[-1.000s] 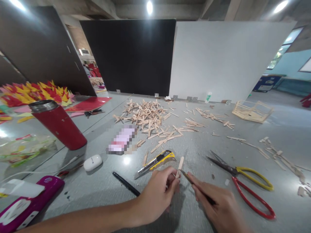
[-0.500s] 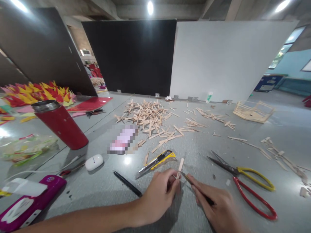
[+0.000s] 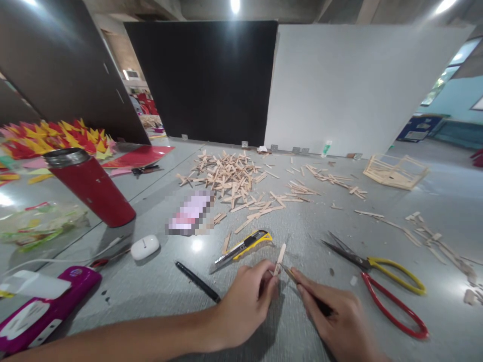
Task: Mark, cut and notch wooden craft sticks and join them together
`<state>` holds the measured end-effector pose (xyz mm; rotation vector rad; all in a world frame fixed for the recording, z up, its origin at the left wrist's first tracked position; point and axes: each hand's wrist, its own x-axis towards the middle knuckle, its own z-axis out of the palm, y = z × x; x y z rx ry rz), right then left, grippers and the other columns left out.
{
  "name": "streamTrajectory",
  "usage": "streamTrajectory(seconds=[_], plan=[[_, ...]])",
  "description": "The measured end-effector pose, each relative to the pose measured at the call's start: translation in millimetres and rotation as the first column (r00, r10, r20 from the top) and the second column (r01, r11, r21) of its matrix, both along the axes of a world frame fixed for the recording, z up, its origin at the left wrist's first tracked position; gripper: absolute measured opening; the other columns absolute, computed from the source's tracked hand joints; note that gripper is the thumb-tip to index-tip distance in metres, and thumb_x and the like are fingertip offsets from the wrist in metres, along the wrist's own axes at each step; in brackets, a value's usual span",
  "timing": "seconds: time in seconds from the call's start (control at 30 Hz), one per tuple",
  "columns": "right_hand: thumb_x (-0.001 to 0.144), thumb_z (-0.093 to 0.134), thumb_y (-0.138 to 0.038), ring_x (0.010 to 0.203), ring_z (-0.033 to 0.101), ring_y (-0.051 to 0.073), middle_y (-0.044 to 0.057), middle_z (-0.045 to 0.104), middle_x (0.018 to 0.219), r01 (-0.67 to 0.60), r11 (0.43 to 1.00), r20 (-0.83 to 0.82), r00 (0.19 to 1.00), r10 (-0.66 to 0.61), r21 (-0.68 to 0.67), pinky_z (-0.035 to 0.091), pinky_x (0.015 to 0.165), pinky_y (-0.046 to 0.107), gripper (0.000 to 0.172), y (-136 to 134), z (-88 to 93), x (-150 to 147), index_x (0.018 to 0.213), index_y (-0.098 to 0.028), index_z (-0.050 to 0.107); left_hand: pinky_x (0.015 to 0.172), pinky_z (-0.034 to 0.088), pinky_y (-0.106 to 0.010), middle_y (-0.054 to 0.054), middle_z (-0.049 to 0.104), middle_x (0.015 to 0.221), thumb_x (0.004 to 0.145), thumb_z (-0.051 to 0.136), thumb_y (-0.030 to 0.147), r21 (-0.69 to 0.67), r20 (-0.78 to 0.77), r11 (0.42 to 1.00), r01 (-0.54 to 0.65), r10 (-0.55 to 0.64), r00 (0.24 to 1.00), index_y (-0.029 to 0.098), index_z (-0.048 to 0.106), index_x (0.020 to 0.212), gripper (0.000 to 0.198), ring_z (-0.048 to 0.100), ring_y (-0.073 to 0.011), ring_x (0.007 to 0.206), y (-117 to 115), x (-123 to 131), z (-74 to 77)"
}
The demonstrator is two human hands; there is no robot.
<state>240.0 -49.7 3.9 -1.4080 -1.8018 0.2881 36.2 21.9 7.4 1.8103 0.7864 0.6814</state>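
My left hand [image 3: 245, 301] is closed in a pinch on a short wooden craft stick [image 3: 279, 257] that lies flat on the grey table [image 3: 294, 226] and points away from me. My right hand [image 3: 335, 317] is closed around a thin dark pen-like tool [image 3: 307, 294]. Its tip rests against the near end of the stick, beside my left fingertips. A yellow utility knife [image 3: 245, 245] lies just beyond my left hand.
Scissors [image 3: 381, 281] with yellow and red handles lie to the right. A black pen [image 3: 198, 288], white mouse [image 3: 144, 247], red tumbler [image 3: 88, 188] and magenta case [image 3: 41, 309] sit left. A pile of wooden sticks [image 3: 230, 176] and a stick frame [image 3: 394, 171] lie farther back.
Both hands stay on the stick with almost no movement. The view has tilted slightly.
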Motion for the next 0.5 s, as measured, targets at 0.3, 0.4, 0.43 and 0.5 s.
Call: streamTrajectory(seconds=[0.3, 0.4, 0.43, 0.5], plan=[[0.099, 0.061, -0.015, 0.09, 0.085, 0.017, 0.004, 0.086, 0.11, -0.006, 1.0, -0.016, 1.0, 0.006, 0.006, 0.063, 0.082, 0.014, 0.032, 0.3, 1.3, 0.2, 0.124, -0.019, 0.081, 0.057, 0.034, -0.027, 0.002, 0.058, 0.064, 0.106, 0.047, 0.033, -0.037, 0.014, 0.999, -0.008, 0.009, 1.0, 0.019, 0.063, 0.093, 0.025, 0.049, -0.0146, 0.053, 2.6, 0.9, 5.0], [0.099, 0.06, -0.015, 0.089, 0.085, 0.018, 0.006, 0.086, 0.109, -0.003, 1.0, 0.01, 1.0, 0.003, 0.031, 0.064, 0.08, 0.016, 0.032, 0.1, 0.9, 0.3, 0.123, -0.017, 0.081, 0.057, 0.033, -0.026, 0.003, 0.055, 0.061, 0.105, 0.048, 0.03, -0.028, 0.013, 1.0, -0.001, 0.001, 1.0, 0.02, 0.06, 0.085, 0.026, 0.047, -0.0137, 0.053, 4.5, 0.0, 3.5], [0.099, 0.06, -0.014, 0.089, 0.085, 0.018, 0.007, 0.086, 0.108, -0.001, 0.999, 0.019, 1.0, 0.0, 0.039, 0.064, 0.079, 0.016, 0.032, -0.1, 1.0, 0.3, 0.124, -0.016, 0.081, 0.057, 0.033, -0.026, 0.004, 0.053, 0.06, 0.105, 0.049, 0.03, -0.022, 0.012, 1.0, 0.003, -0.003, 1.0, 0.02, 0.058, 0.081, 0.027, 0.046, -0.0135, 0.053, 5.0, -0.5, 3.1], [0.1, 0.059, -0.014, 0.086, 0.085, 0.018, 0.008, 0.087, 0.106, 0.002, 0.999, 0.033, 0.999, -0.003, 0.047, 0.064, 0.078, 0.016, 0.033, -0.9, 1.6, 0.4, 0.125, -0.014, 0.08, 0.058, 0.032, -0.027, 0.004, 0.05, 0.058, 0.105, 0.049, 0.029, -0.015, 0.012, 1.0, 0.017, -0.016, 1.0, 0.02, 0.056, 0.076, 0.031, 0.045, -0.0131, 0.053, 6.1, -1.5, 3.1]])
